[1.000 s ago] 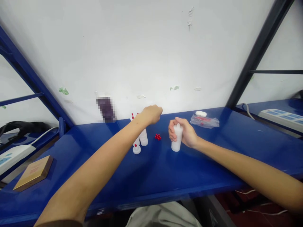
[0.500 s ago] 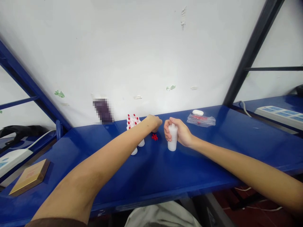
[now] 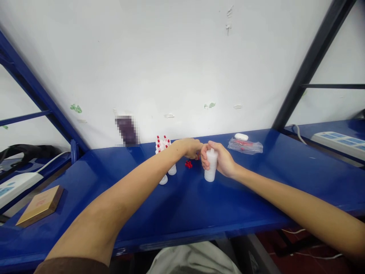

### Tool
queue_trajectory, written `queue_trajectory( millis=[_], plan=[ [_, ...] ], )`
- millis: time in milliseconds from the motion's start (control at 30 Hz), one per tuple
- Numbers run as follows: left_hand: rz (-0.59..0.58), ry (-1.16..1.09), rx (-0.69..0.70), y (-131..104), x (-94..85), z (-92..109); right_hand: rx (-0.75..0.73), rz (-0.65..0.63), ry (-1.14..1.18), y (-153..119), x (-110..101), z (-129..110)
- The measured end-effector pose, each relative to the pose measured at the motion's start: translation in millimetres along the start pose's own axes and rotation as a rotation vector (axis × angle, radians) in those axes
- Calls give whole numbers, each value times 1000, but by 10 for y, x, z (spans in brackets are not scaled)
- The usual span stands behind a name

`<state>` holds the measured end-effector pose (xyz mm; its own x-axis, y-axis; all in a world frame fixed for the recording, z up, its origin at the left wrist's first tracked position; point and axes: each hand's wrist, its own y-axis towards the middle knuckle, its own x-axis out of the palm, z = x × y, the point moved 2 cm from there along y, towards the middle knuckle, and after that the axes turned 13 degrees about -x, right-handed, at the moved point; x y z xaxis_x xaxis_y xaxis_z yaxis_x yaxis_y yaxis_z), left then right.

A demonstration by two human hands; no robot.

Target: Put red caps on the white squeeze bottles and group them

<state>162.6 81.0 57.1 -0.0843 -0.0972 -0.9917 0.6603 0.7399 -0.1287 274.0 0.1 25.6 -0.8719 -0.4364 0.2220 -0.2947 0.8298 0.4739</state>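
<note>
My right hand is wrapped round a white bottle, held upright at the middle of the blue table. My left hand is beside it with its fingers bent; a small red thing shows at the fingertips, too small to name surely. Just below my left hand lies a small cluster of red caps. Several white bottles with red tips stand to the left, partly hidden behind my left forearm.
A clear plastic bag with red pieces and a white oval object lie at the back right. A gold box is at the left, near a power strip. Metal posts stand on both sides.
My left hand has moved right, up against the fingers of my right hand. My right hand still holds the white bottle. The whole view has shifted slightly.
</note>
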Motion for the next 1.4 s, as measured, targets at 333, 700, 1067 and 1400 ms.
queue_trajectory(
  millis=[333,700,1067,1400],
  plan=[
    [148,-161,136,-132,-104,138,-8,-2,1,-12,14,-25],
    [521,-306,188,-1020,-602,165,5,-18,56,-66,183,2],
    [315,-887,63,-1075,-497,310,-2,-108,127,-92,244,-18],
    [60,-736,99,-993,-710,356,-26,-141,85,-105,244,-23]
  ],
)
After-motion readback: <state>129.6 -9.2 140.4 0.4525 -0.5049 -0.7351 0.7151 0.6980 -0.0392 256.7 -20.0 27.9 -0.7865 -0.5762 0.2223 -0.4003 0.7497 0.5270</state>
